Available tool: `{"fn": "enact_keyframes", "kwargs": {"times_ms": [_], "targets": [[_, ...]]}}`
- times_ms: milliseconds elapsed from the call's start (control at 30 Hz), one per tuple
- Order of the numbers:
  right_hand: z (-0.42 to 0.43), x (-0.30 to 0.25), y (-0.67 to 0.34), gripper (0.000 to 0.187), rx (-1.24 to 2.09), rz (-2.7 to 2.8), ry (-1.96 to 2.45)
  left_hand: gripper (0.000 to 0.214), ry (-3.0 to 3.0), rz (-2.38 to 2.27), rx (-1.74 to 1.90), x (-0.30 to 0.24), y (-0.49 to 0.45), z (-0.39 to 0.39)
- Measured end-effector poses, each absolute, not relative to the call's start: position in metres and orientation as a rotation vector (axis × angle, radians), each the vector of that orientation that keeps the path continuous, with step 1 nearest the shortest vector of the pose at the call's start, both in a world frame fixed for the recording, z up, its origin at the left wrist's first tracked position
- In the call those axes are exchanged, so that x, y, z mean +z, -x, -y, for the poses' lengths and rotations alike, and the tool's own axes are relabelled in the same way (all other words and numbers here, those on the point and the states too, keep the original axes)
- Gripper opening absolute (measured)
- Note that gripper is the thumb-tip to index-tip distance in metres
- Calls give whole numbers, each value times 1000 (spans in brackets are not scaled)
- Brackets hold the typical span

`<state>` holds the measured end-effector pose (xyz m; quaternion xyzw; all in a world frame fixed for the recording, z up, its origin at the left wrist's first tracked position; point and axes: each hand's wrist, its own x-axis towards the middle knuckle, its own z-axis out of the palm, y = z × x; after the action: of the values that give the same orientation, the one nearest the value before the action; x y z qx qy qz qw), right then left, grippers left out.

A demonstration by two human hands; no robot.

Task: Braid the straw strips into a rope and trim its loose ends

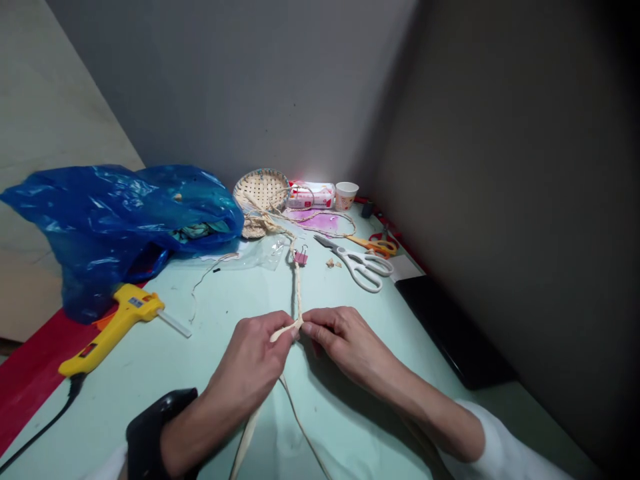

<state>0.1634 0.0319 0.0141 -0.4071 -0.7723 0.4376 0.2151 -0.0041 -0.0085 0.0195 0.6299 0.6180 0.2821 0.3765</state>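
Note:
My left hand (253, 363) and my right hand (343, 343) meet at the middle of the table, both pinching the near end of a pale braided straw cord (298, 287). The braid runs away from me to a pink binder clip (301, 257) and on to a tangle of straw strands (265, 223). Loose flat straw strips (250, 433) trail from my fingers toward me, under my left wrist. A black band sits on my left forearm.
A yellow glue gun (113, 327) lies at the left beside a blue plastic bag (120, 220). White scissors (363, 263) and orange scissors (375, 245) lie right of the braid. A woven basket (263, 188), a paper cup (346, 195) and a black phone (450, 330) are also on the table.

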Motion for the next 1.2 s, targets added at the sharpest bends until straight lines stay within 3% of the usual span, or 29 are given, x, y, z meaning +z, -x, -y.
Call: {"fn": "enact_keyframes", "kwargs": {"times_ms": [200, 533, 767, 900, 1033, 1200], "targets": [[-25, 9, -157, 38, 1298, 2006, 1101, 29, -2099, -1737, 617, 17, 0, 16], [-23, 10, -153, 40, 1358, 1859, 1155, 21, -2293, -1834, 625, 17, 2, 35], [-23, 4, -152, 30, 1917, 1367, 857, 34, -2381, -1857, 60, 7, -24, 54], [-23, 4, -153, 22, 1959, 1252, 811, 31, -2254, -1660, 125, 30, -11, 46], [-24, 4, -153, 28, 1851, 1330, 849, 24, -1873, -1760, 778, 49, 14, 16], [-23, 2, -153, 29, 1735, 1449, 829, 22, -1105, -1053, 576, 31, 19, -17]]}}
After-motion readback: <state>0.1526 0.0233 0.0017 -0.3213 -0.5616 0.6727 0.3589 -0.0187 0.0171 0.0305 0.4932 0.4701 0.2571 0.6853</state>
